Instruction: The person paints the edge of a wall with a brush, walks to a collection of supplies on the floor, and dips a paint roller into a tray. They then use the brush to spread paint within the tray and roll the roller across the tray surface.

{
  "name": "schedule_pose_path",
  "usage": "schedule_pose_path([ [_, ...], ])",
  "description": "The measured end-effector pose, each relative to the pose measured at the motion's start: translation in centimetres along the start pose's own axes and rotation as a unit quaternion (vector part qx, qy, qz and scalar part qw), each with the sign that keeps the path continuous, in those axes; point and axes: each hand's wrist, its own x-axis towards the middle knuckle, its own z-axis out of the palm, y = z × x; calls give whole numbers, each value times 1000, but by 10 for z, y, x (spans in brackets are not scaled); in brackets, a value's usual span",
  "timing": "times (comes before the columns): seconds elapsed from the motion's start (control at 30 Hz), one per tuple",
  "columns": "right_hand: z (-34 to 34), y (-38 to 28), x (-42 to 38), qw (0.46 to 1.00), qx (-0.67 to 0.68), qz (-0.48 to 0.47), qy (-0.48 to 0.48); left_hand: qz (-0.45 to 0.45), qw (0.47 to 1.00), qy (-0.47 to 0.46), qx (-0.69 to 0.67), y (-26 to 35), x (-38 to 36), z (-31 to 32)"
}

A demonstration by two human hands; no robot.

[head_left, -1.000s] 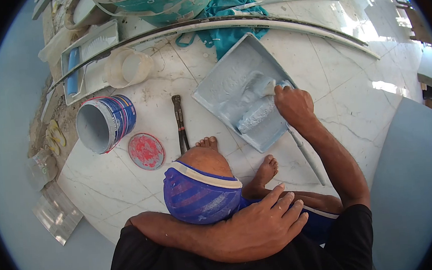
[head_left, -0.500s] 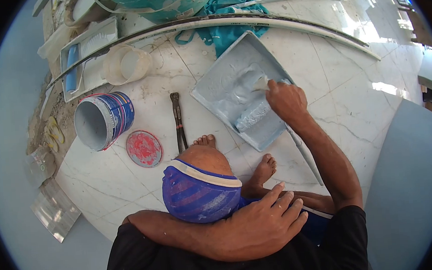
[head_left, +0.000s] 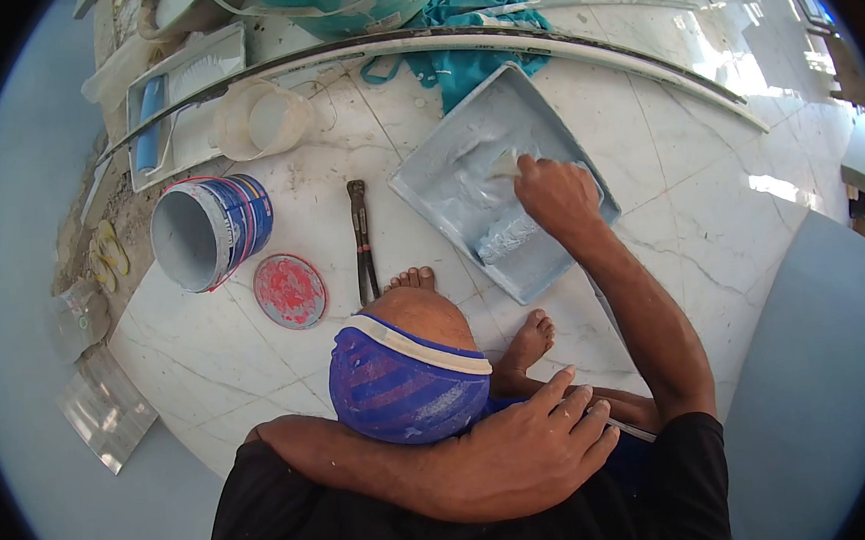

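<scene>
My right hand (head_left: 558, 197) is closed on a small scraper (head_left: 510, 164) over the grey paint tray (head_left: 421, 175). The blade touches the wet, light grey-blue paint (head_left: 477, 182). A paint roller (head_left: 505, 237) coated in the same paint lies in the tray beside my hand, its pole running down under my right forearm. My left hand (head_left: 540, 448) rests across my lap, its fingers spread and holding nothing, near the knee with the purple cloth (head_left: 406, 392).
An open paint bucket (head_left: 211, 230), a red-smeared lid (head_left: 291, 291) and pincers (head_left: 361, 240) are at the left. Long strips (head_left: 417, 42) cross behind the tray, near a teal cloth (head_left: 473, 66), a teal bucket (head_left: 354, 5) and a white tray (head_left: 186, 112).
My right hand has moved a little left and up across the tray with the scraper. My left hand has stayed in nearly the same place.
</scene>
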Motion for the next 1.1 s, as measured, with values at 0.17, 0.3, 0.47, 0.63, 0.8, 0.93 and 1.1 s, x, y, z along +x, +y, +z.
schedule_pose_path([
  [0.17,-15,2,10,999,-12,48,-18,6,1000,17,-6,-3,-5,1],
  [0.3,-8,5,11,1000,-17,14,-10,4,1000,9,-14,-1,-2,-1],
  [0.47,-13,9,14,998,-35,54,-11,11,1000,14,-13,-5,-6,-2],
  [0.63,-10,16,18,997,-38,54,37,16,1000,6,-14,-5,-5,-2],
  [0.8,-17,7,10,998,-11,56,-4,10,1000,12,-22,-5,-6,-2],
  [0.93,-12,9,32,994,-2,102,32,17,1000,9,-22,-4,-3,-1],
  [1.1,-7,-1,27,999,2,44,28,8,1000,8,-19,-3,-3,0],
])
